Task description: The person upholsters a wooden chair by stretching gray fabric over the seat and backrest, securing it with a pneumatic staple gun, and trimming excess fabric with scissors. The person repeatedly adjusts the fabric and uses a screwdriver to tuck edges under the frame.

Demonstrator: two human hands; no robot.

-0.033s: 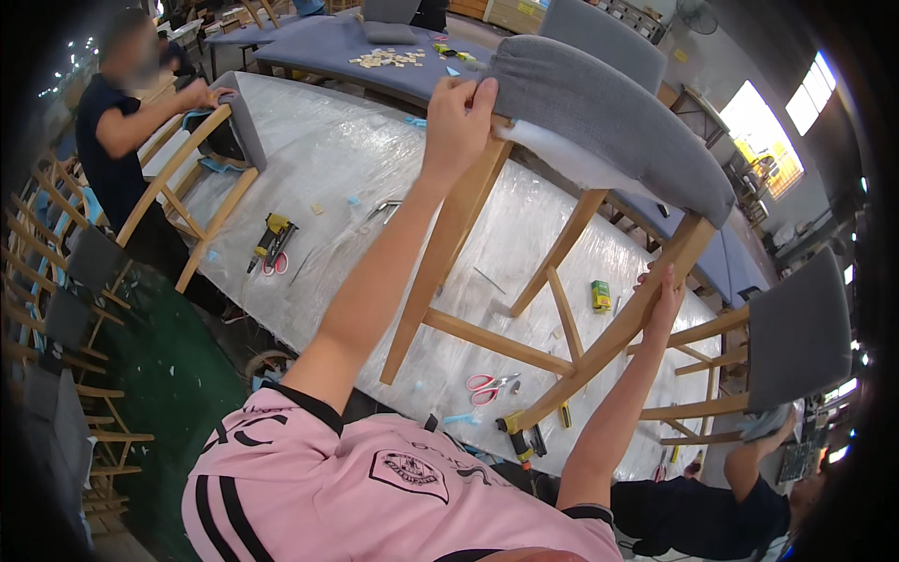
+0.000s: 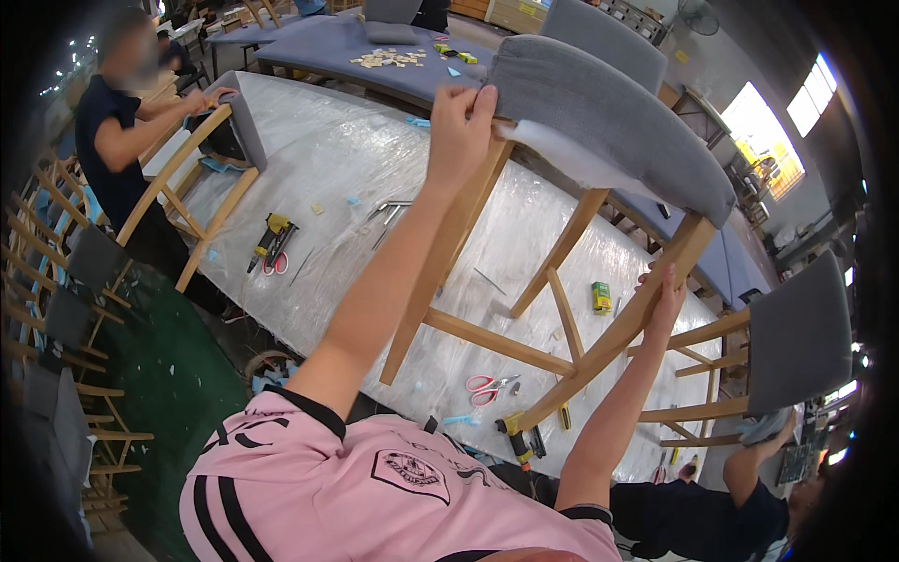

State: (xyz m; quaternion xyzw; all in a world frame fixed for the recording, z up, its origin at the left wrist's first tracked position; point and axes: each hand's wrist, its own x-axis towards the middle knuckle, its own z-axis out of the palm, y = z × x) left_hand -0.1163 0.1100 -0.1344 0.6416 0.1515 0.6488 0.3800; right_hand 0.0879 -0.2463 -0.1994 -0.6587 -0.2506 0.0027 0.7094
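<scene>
A wooden chair with a grey fabric cushion [image 2: 599, 112] stands on the plastic-covered table, its legs pointing toward me. White padding [image 2: 571, 157] shows below the cushion's edge. At the cushion's left corner, my left hand [image 2: 461, 136] is closed, thumb and curled fingers against the fabric edge. My right hand [image 2: 665, 302] wraps round the chair's right leg [image 2: 623, 328], its fingers partly behind the wood. Below the chair's crossbar lie red-handled scissors [image 2: 487, 389]. A yellow and black staple gun [image 2: 515, 438] sits by the end of the right leg.
Another staple gun [image 2: 272, 242] lies left on the plastic-wrapped table [image 2: 328, 272], and a green-yellow box [image 2: 600, 297] lies right. A co-worker [image 2: 117, 122] handles a chair [image 2: 248, 122] at far left. Another person [image 2: 712, 515] is beside a grey chair [image 2: 796, 332] at lower right.
My left hand's fingers have shifted slightly at the cushion corner, and my left forearm has moved a little right. The far-left co-worker's arms have moved. The chair and my right hand look unchanged.
</scene>
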